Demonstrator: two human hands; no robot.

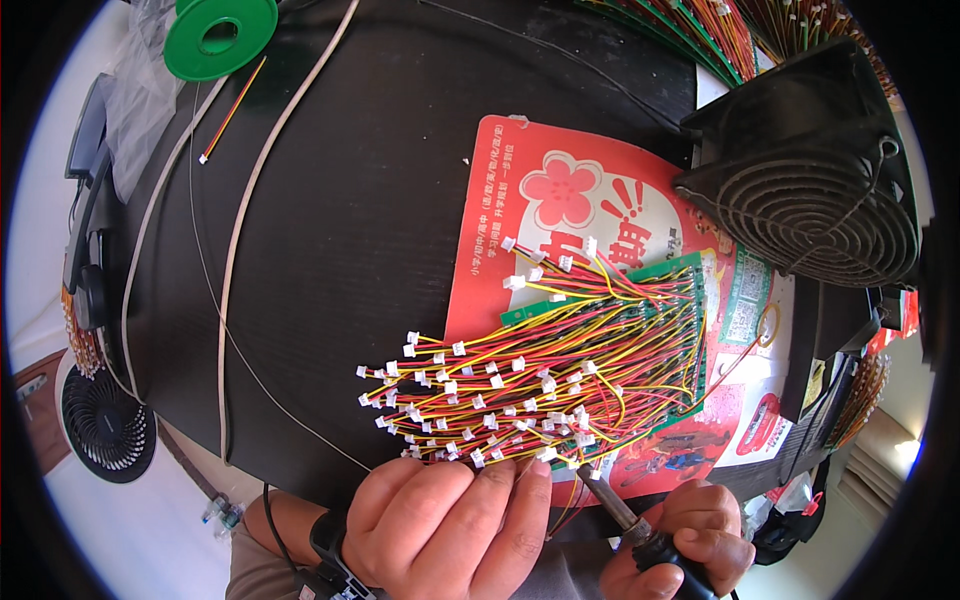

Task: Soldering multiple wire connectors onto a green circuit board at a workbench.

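Seen from the head camera, a person works at a black table point(340, 220), the right hand point(700, 540) wrapped around the dark handle of a soldering iron point(612, 503), its metal shaft angled up toward the near edge of a wired green circuit board point(682, 265). The left hand point(445, 525) is at that same edge, fingers bunched together; whether anything is clamped between the fingertips cannot be told. Red, yellow and black wires point(640, 350) fan leftward from the board, tipped with white connectors point(497, 381). The board lies on a red printed sheet point(485, 210), with a black fan point(830, 200) beyond it to the right. A thin grey strand point(255, 365) runs from near a green spool point(183, 45) down to the left hand.
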